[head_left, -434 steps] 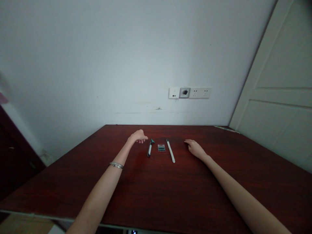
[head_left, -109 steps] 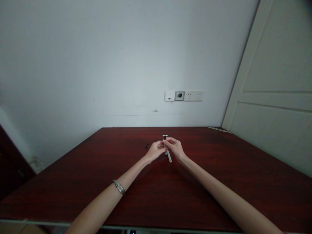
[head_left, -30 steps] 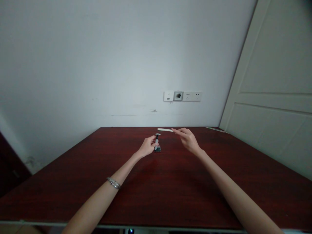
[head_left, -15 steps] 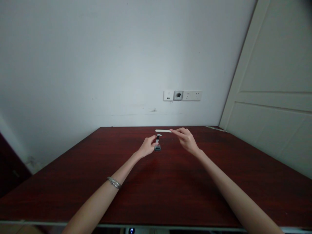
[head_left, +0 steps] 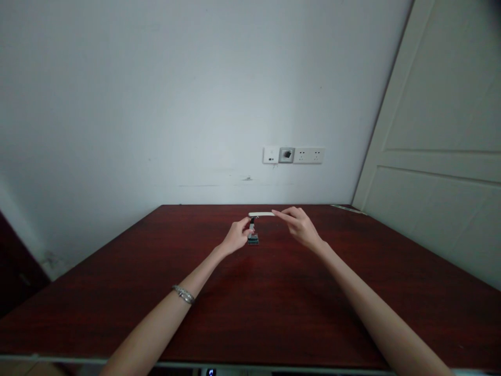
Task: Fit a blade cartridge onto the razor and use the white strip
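Note:
Near the far middle of the table, my left hand is closed, thumb and fingers around the upright of a small grey and black stand. The stand's flat dark base rests on the tabletop. My right hand pinches one end of a slim white strip with a rounded tip. The strip lies level across the stand's top and hides most of it. Whether the two touch I cannot tell. A silver bracelet circles my left wrist.
The dark red wooden table reaches back to a pale wall. Sockets and switches sit low on that wall. A white panelled door stands along the right side. Flat thin strips lie at the back right corner.
My right hand has lowered the white strip slightly, from just above the stand's top to level with it, covering it. My left hand stays on the stand.

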A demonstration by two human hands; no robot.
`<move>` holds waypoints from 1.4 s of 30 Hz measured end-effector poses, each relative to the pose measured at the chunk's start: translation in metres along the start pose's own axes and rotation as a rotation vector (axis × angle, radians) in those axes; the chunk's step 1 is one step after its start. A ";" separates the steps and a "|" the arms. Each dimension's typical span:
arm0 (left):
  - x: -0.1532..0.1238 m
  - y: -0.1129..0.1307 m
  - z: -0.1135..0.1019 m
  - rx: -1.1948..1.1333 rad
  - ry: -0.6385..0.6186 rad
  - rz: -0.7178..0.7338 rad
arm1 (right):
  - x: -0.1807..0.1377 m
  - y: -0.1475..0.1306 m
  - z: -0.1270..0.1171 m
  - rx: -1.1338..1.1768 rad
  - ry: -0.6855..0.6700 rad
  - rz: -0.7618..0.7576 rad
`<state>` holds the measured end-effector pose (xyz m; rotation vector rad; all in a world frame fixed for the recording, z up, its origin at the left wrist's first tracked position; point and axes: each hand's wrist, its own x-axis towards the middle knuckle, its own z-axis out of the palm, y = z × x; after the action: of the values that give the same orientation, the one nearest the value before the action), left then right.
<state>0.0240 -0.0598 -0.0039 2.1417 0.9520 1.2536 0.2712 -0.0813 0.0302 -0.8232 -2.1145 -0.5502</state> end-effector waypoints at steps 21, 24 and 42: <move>-0.001 0.000 -0.001 -0.029 0.030 -0.012 | -0.006 0.015 0.002 0.007 0.047 0.014; -0.002 -0.001 -0.001 -0.026 0.022 -0.012 | -0.006 0.014 0.002 -0.003 0.066 0.039; -0.001 -0.002 -0.002 -0.020 -0.004 -0.001 | -0.003 0.002 0.004 -0.036 0.065 0.034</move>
<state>0.0215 -0.0590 -0.0048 2.1272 0.9357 1.2527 0.2717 -0.0784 0.0254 -0.8483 -2.0329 -0.5907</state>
